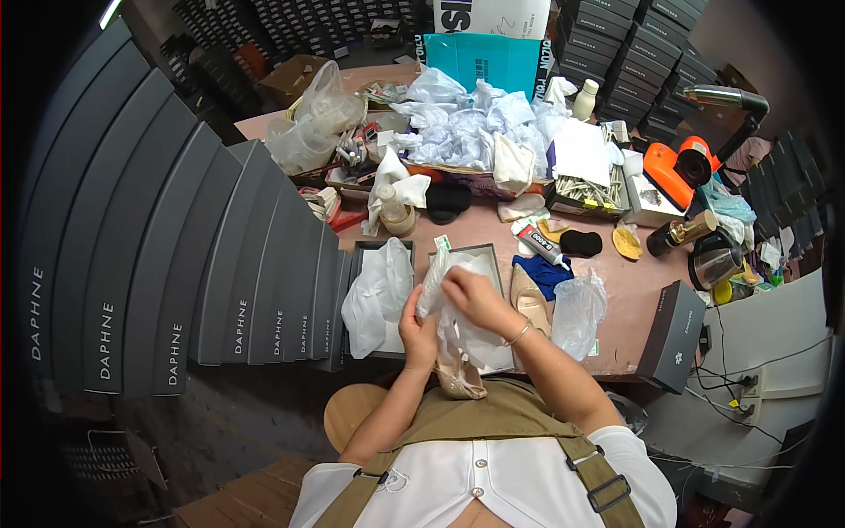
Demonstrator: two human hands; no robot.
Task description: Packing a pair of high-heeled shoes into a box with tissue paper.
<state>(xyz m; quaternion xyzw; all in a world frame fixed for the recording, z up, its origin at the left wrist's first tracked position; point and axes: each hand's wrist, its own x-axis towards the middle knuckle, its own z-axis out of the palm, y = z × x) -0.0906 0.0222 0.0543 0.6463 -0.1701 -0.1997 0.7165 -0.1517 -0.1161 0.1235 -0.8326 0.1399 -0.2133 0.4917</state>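
Paper (432,295): crumpled white tissue, twelve o'clock; looks feather-light, soft, tearable;
Hands: left hand (420,333) curled round it; right hand (478,297) pinching it;
Shoe (461,380): glittery beige, six o'clock below them; probably stiffish, best gripped by its sides

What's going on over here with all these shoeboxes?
A person is working with white tissue paper over an open grey shoebox: the left hand holds it and the right hand pinches at it. A glittery beige shoe sits just below, by the person's apron. Another beige shoe lies on the table beside a blue cloth. Dark shoeboxes are stacked at the left.
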